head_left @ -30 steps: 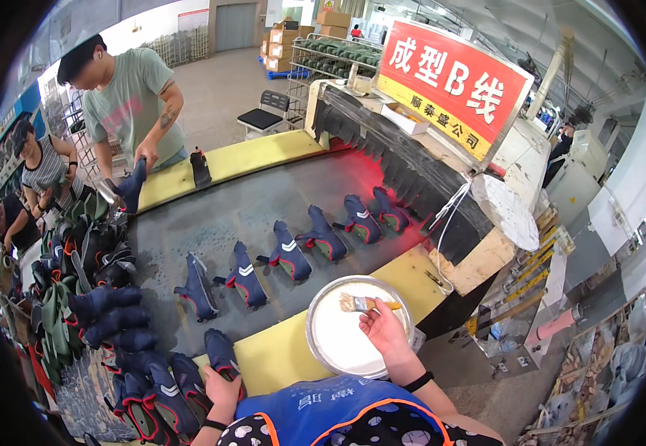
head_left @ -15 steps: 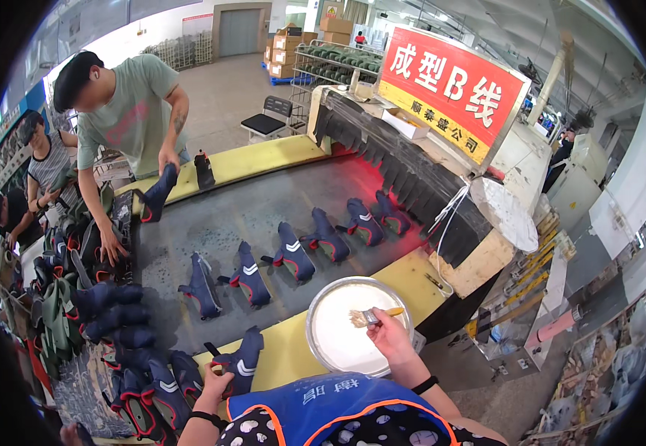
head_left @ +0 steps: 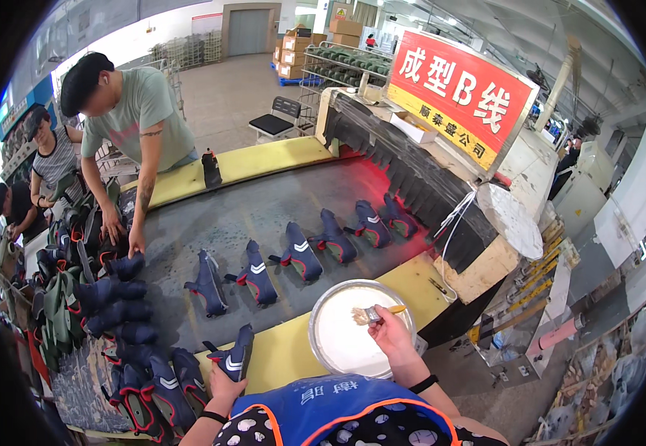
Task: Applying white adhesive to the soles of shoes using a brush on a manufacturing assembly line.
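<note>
OK, left hand has the navy shoe, fingers wrapped round its near end, above the yellow ledge. Shoe's long axis runs away from those fingers, leaning right; narrow end points away, strap sticks out left. Right hand pinches the brush between its fingers. Brush axis roughly left-right: bristles point left of the fingers, yellow handle pokes out right, slightly away. Bowl of white liquid sits below the right fingers; can't tell if bristles touch it. Pile of shoes just left of the left fingers; row of shoes on the belt beyond both hands, narrow ends away.
</note>
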`<state>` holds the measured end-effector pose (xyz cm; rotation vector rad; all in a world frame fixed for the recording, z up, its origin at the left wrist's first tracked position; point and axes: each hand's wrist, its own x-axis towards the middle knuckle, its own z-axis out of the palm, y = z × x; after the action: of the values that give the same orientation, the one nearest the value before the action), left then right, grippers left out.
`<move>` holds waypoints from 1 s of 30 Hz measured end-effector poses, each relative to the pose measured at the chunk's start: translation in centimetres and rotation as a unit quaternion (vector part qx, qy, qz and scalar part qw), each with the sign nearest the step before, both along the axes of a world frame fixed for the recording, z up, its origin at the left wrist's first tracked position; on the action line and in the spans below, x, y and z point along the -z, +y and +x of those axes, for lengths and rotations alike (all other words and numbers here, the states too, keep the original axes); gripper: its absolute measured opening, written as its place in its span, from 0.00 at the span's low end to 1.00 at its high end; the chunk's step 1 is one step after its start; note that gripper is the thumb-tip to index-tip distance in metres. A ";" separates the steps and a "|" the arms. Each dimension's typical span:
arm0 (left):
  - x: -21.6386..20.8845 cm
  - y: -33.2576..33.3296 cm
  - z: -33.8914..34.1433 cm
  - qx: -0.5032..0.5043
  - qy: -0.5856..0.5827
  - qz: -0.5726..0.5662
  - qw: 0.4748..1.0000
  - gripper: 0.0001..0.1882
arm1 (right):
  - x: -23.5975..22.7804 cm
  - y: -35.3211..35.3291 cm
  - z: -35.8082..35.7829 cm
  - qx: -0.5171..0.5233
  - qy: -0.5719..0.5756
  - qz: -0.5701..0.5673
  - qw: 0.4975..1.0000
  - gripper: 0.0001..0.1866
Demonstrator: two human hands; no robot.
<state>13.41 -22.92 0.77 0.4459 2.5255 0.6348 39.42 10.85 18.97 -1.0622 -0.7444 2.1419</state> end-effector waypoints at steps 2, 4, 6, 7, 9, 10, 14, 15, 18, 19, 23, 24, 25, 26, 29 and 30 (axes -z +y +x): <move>0.1 0.1 -0.1 0.014 0.009 -0.003 1.000 0.63 | 0.4 0.2 0.0 0.001 0.001 -0.001 1.000 0.05; -0.8 0.9 0.2 0.009 0.008 -0.004 1.000 0.63 | 0.6 0.1 0.2 0.005 0.002 -0.008 1.000 0.05; 0.3 0.2 0.7 0.005 0.040 0.016 0.999 0.62 | 0.7 0.0 0.3 0.006 0.003 -0.014 1.000 0.05; 1.0 -0.1 1.0 0.002 0.072 0.037 0.997 0.62 | 0.9 -0.1 0.5 0.003 0.006 -0.013 1.000 0.05; 1.5 -0.4 1.5 -0.001 0.104 0.072 0.992 0.61 | 1.4 0.0 1.0 0.002 0.009 -0.012 1.000 0.05; 1.7 -0.4 1.7 -0.004 0.136 0.108 0.985 0.61 | 1.6 0.2 1.3 0.015 0.008 -0.017 1.000 0.05; -0.9 0.4 1.6 -0.003 0.106 0.115 0.988 0.61 | 1.9 0.4 2.4 0.045 0.000 -0.022 0.999 0.05; -0.8 0.5 1.2 0.015 0.106 0.098 0.989 0.61 | 1.8 0.4 2.5 0.044 0.000 -0.022 0.999 0.05; -0.8 0.8 -0.8 0.056 0.059 0.033 0.996 0.63 | 1.2 0.3 2.5 0.051 -0.004 -0.024 0.998 0.05; -0.9 0.9 -1.3 0.079 0.012 -0.014 0.997 0.65 | 1.1 0.2 2.4 0.046 -0.005 -0.025 0.999 0.05; -1.6 1.5 -1.5 0.106 0.016 -0.056 0.993 0.67 | 1.0 0.3 2.0 0.031 0.003 -0.023 0.999 0.06; -2.0 1.7 -1.1 0.105 0.018 -0.057 0.993 0.67 | 0.9 0.3 1.8 0.030 0.005 -0.023 0.999 0.06; -2.4 1.8 -0.7 0.104 0.018 -0.065 0.992 0.68 | 0.7 0.4 1.6 0.032 0.008 -0.021 0.999 0.06; -2.8 1.9 -0.3 0.102 0.017 -0.075 0.992 0.68 | 0.5 0.3 1.4 0.033 0.010 -0.020 0.999 0.06; -3.1 2.2 0.4 0.099 0.028 -0.089 0.991 0.69 | -0.1 0.1 1.1 0.039 0.012 -0.019 0.999 0.06; -3.2 2.2 0.4 0.097 0.033 -0.095 0.990 0.69 | 0.0 0.2 1.2 0.038 0.014 -0.018 0.999 0.06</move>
<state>13.79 -20.71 3.94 0.6421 2.5334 0.3090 40.66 11.01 19.00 -1.0604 -0.6433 2.1082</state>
